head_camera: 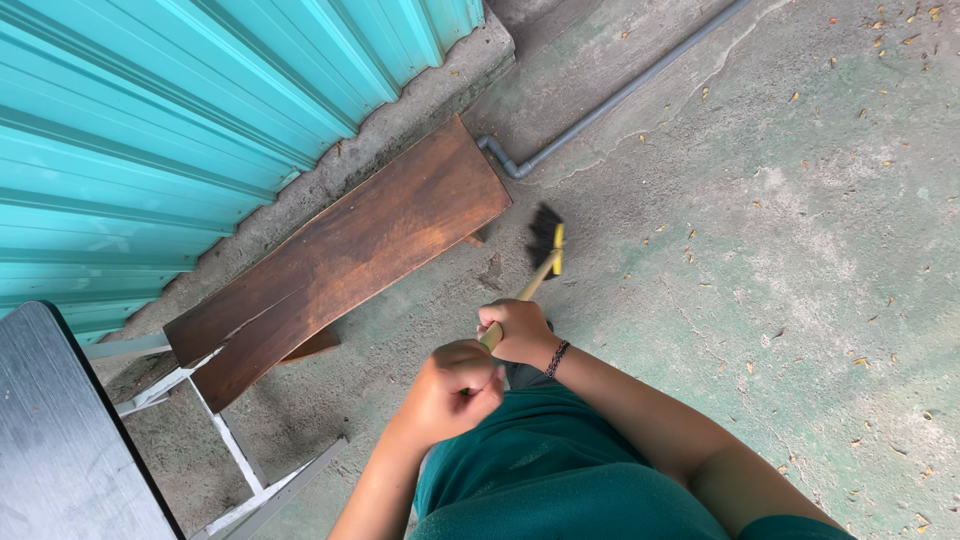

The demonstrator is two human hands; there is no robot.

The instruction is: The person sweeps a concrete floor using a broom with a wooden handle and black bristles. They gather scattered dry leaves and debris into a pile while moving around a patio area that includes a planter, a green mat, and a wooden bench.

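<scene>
Fingers [478, 378] of the left hand [452, 392] are curled into a closed fist around the near end of a broom [535, 275], and those of the right hand [520, 332], on whose wrist a dark bracelet [557, 358] is worn, are clenched round the yellowish wooden handle a little farther down, so that the two hands are seen stacked close together, nearly touching, above a green garment [560, 450]. From this double grip the handle is shown slanting away and downward to a yellow head with dark bristles [543, 235], which are set on the concrete floor [780, 260] just beside the end of a brown wooden bench [345, 255]. The broom may be judged light and stiff in the handle, with soft, springy bristles; it is best held as pictured, both hands on the upper handle, where the smooth wood could slip only if loosely gripped. Small dry leaves are scattered over the floor to the right. A dark tabletop [60, 450] and pale metal legs are seen at lower left. Beyond the bench, a turquoise corrugated wall [180, 120] is raised on a concrete kerb, and a grey pipe [610, 100] is run along the ground from an elbow near the bench toward the upper right.
</scene>
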